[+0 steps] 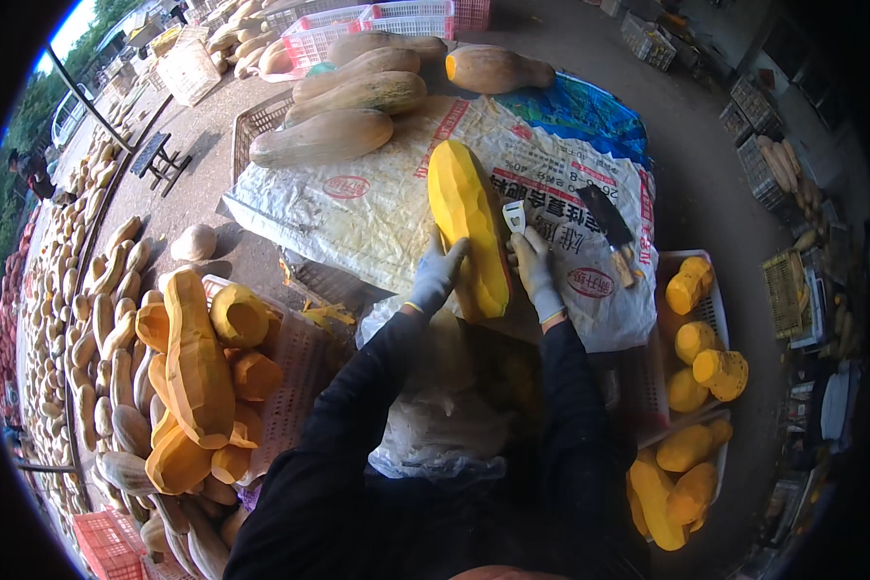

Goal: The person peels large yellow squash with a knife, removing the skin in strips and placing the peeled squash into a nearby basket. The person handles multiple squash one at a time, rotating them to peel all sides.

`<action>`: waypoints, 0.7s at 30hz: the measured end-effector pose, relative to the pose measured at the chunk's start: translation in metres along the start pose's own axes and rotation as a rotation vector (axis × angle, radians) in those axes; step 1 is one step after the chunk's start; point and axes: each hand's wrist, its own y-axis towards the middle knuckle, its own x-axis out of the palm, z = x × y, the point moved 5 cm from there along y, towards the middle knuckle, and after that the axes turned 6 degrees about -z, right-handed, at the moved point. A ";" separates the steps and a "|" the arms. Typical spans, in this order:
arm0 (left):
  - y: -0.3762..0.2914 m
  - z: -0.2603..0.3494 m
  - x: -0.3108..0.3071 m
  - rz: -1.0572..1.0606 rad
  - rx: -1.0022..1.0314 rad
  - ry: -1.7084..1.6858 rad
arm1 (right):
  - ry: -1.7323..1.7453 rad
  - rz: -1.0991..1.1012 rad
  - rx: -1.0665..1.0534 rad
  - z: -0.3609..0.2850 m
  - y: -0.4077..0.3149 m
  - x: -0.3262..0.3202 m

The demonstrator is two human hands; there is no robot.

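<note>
A long squash [464,225], mostly peeled to bright yellow, lies over the near edge of a white woven plastic sack [377,196]. My left hand [437,275], in a pale work glove, grips its lower left side. My right hand [535,270], gloved too, is beside its right side and holds a peeler with a white head [514,217]. A cleaver [606,226] with a dark blade and wooden handle rests on the sack to the right. Several unpeeled squashes [322,138] lie at the far left of the sack, and another with a cut orange end [500,69] lies at the far edge.
Peeled orange squashes [197,362] fill a crate [290,384] at my left. More peeled pieces [721,373] lie in crates at my right. Whole squashes [119,326] cover the ground far left, near a small stool [161,161]. Pink and white crates [406,20] stand beyond.
</note>
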 end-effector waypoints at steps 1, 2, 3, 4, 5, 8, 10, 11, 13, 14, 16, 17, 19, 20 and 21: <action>0.001 0.005 -0.012 0.160 0.072 0.207 | 0.248 -0.003 0.160 0.009 -0.002 -0.005; 0.007 0.012 -0.022 0.136 0.181 0.283 | 0.523 -0.044 0.245 0.015 -0.007 -0.006; 0.015 0.016 -0.028 0.149 0.207 0.303 | 0.553 0.022 0.331 0.023 -0.010 -0.011; 0.023 0.023 -0.034 0.181 0.263 0.385 | 0.607 0.057 0.339 0.031 -0.014 -0.014; 0.033 0.031 -0.039 0.223 0.335 0.466 | 0.657 0.103 0.322 0.039 -0.016 -0.014; 0.063 0.054 -0.040 0.230 0.571 0.575 | 0.190 0.136 0.105 0.061 -0.028 0.002; 0.080 0.063 -0.041 0.245 0.622 0.625 | 0.383 0.162 0.118 0.086 -0.030 0.020; 0.090 0.063 -0.038 0.201 0.527 0.715 | 0.517 0.162 0.215 0.100 -0.034 0.028; 0.095 0.078 -0.034 0.264 0.690 0.880 | 0.599 0.183 0.159 0.107 -0.035 0.031; 0.101 0.084 -0.032 0.238 0.704 0.946 | 0.559 0.122 0.095 0.104 -0.034 0.032; 0.108 0.097 -0.030 0.195 0.814 0.980 | 0.304 0.063 -0.031 0.089 -0.036 0.026; 0.116 0.098 -0.027 0.128 0.746 1.050 | 0.089 0.064 -0.094 0.078 -0.037 0.023; 0.126 0.102 -0.025 0.053 0.752 1.149 | -0.032 0.065 -0.099 0.062 -0.034 0.023; 0.130 0.103 -0.025 0.035 0.760 1.088 | 0.060 0.067 -0.038 0.059 -0.029 0.023; 0.133 0.104 -0.025 0.028 0.781 1.023 | 0.151 0.066 0.009 0.055 -0.022 0.025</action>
